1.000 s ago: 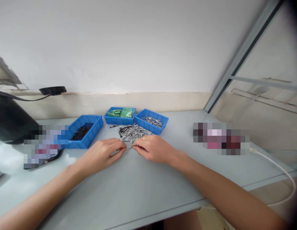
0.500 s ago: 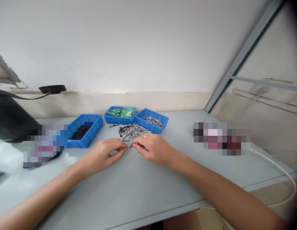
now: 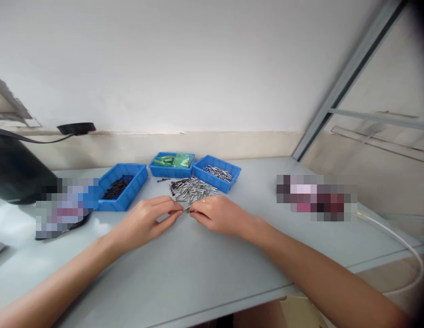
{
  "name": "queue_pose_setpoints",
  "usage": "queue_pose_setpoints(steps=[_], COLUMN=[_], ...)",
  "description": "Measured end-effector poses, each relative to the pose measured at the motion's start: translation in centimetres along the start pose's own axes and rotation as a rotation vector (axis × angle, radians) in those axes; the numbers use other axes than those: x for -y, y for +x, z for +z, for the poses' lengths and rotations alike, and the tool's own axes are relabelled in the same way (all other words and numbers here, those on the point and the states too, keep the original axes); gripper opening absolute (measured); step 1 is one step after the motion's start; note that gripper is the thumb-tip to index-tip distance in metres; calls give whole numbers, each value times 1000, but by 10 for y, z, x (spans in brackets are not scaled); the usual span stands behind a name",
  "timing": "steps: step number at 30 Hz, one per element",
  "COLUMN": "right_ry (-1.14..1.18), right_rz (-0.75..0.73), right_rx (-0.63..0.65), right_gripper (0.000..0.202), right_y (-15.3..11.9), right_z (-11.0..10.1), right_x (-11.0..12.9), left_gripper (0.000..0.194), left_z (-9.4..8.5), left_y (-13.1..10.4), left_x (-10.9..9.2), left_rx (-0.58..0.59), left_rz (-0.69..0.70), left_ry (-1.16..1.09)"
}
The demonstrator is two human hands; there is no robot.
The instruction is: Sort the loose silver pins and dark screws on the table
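My left hand (image 3: 153, 217) is closed in a pinch on a thin silver metal pin (image 3: 186, 210), just in front of a loose pile. Facing it, my right hand (image 3: 217, 215) pinches a tiny yellowish piece (image 3: 189, 210) at the pin's right end; fingertips hide most of it, and I cannot tell its kind. Behind both hands lies the pile of silver metal pins (image 3: 194, 187), some with dark ends. A blue tray (image 3: 234, 171) behind the pile on the right holds more silver pins (image 3: 218, 173).
At the left, a blue tray (image 3: 140, 184) holds black screws (image 3: 118, 187). Green plastic packets (image 3: 182, 160) fill a blue tray (image 3: 171, 173) by the wall. A dark cylindrical container (image 3: 18, 168) stands far left. Blurred items lie on both sides; a white cable (image 3: 400, 234) runs at right.
My right hand has come down slightly, its fingers closer together around the small piece. My left hand has hardly moved, and the pin shows more plainly between the fingertips.
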State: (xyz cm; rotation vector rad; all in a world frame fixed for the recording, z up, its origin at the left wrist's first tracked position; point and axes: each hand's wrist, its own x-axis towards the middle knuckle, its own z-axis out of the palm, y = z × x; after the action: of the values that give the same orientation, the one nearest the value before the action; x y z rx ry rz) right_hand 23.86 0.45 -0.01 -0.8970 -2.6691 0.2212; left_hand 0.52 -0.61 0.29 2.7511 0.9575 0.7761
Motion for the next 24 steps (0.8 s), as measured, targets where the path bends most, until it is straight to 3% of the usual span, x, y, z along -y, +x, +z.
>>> queue_pose_setpoints(steps=[12, 24], right_ry=[58, 97], right_rz=[-25, -147], right_rx=[-204, -89], right_gripper=[21, 16], right_y=[-2, -4], right_z=[-3, -9], right_x=[1, 1], left_gripper=[21, 21], left_z=[1, 1], left_y=[0, 1], left_x=[3, 5], left_rx=[70, 28], left_rz=[-103, -108], left_ry=[21, 56])
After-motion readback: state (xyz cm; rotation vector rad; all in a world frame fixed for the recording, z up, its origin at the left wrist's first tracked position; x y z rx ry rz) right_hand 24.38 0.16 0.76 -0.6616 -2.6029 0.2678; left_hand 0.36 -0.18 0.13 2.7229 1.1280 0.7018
